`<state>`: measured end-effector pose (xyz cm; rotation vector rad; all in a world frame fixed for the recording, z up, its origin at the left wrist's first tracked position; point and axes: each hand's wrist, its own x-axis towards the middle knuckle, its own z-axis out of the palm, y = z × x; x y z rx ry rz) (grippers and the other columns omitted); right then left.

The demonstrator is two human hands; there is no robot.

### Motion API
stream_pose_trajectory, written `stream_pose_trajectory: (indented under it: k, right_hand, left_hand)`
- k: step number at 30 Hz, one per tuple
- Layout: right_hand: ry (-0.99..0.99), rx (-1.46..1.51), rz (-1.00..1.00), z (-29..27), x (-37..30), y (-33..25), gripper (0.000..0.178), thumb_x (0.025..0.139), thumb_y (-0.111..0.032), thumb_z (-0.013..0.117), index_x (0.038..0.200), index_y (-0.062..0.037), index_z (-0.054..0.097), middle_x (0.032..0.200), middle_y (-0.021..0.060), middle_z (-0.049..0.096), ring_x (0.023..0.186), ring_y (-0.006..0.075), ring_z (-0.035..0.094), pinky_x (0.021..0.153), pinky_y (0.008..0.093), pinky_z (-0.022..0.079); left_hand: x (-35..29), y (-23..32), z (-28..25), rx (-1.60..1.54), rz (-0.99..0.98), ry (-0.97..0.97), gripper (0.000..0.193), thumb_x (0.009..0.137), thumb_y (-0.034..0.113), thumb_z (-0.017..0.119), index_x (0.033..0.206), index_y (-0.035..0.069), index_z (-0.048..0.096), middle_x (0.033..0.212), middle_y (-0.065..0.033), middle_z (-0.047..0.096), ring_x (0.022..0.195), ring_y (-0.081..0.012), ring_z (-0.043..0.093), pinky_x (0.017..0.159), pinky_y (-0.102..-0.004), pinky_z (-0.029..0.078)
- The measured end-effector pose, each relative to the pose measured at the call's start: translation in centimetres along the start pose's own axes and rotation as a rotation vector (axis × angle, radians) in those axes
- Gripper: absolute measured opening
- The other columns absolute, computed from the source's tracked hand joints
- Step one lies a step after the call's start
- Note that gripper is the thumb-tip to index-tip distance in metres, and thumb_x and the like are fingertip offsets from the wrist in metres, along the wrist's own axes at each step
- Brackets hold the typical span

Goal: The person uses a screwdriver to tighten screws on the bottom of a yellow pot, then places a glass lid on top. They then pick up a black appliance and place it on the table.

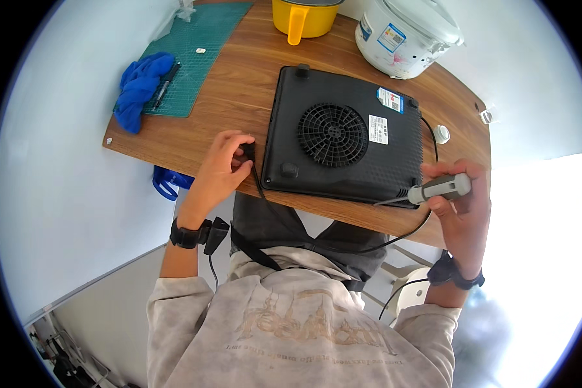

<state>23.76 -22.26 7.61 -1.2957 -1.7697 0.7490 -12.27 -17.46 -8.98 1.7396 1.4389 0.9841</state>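
A black induction cooker [343,178] lies upside down on the table, its round fan grille [334,134] facing up. Left of it, my left hand [216,169] is closed on the black plug [249,152] of the power cord. The cord [407,234] hangs from there across my lap and runs back up past the cooker's right side. My right hand [462,216] grips a screwdriver [438,188] by its grey handle, at the cooker's near right corner. Its thin shaft points left over the cooker's near edge; whether the tip touches the casing I cannot tell.
A yellow pot [313,19] and a white rice cooker [404,39] stand at the back. At the far left, a blue cloth [142,84] and a black pen [167,86] lie on a green cutting mat [197,71]. A small white round object [441,134] sits right of the cooker.
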Motion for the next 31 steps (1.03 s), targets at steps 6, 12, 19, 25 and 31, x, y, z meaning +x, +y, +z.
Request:
stream_pose_trajectory:
  k: [6, 12, 19, 25, 31]
  right_hand:
    - [-0.056, 0.210, -0.039, 3.8, 0.7, -0.2, 0.053, 0.081, -0.027, 0.087, 0.110, -0.0035, 0.050, 0.106, 0.0119, 0.074, 0.094, 0.0168, 0.072, 0.079, 0.0296, 0.059]
    - [-0.033, 0.042, -0.112, 7.9, 4.1, -0.6, 0.054, 0.077, -0.032, 0.091, 0.095, -0.0086, 0.046, 0.075, 0.0056, 0.073, 0.071, 0.0093, 0.068, 0.062, 0.0224, 0.051]
    - [-0.046, -0.148, -0.167, 10.9, 6.5, 0.0, 0.053, 0.080, -0.039, 0.088, 0.090, -0.0079, 0.046, 0.058, 0.0024, 0.054, 0.050, 0.0116, 0.050, 0.048, 0.0268, 0.042]
    - [-0.031, -0.190, -0.237, 11.7, 6.8, 0.0, 0.053, 0.081, -0.042, 0.086, 0.090, -0.0079, 0.046, 0.057, 0.0027, 0.049, 0.047, 0.0166, 0.047, 0.046, 0.0292, 0.042]
    - [-0.049, -0.242, -0.272, 11.7, 6.7, 0.5, 0.053, 0.082, -0.042, 0.085, 0.094, -0.0075, 0.047, 0.058, 0.0051, 0.052, 0.047, 0.0181, 0.048, 0.047, 0.0306, 0.045]
  left_hand:
    - [-0.3, 0.0, -0.4, -0.007, 0.028, 0.009, 0.036, 0.091, 0.001, 0.068, 0.125, 0.007, 0.059, 0.131, -0.0098, 0.051, 0.106, -0.0238, 0.064, 0.092, -0.0333, 0.056]
    - [-0.7, 0.2, -0.2, 0.005, 0.032, 0.020, 0.036, 0.091, 0.004, 0.068, 0.125, 0.008, 0.059, 0.130, -0.0100, 0.052, 0.104, -0.0235, 0.064, 0.090, -0.0333, 0.055]
    - [-1.2, 0.2, -0.3, -0.002, 0.063, 0.019, 0.036, 0.090, 0.007, 0.069, 0.125, 0.010, 0.060, 0.132, -0.0090, 0.051, 0.101, -0.0245, 0.063, 0.089, -0.0342, 0.054]
    - [-1.5, 0.6, -0.5, 0.005, -0.015, -0.043, 0.037, 0.094, 0.009, 0.065, 0.130, 0.009, 0.059, 0.139, -0.0096, 0.048, 0.117, -0.0249, 0.058, 0.099, -0.0346, 0.052]
    - [-1.6, 0.8, -0.5, 0.039, -0.026, -0.058, 0.037, 0.094, 0.011, 0.066, 0.131, 0.009, 0.059, 0.140, -0.0097, 0.047, 0.119, -0.0257, 0.058, 0.100, -0.0349, 0.051]
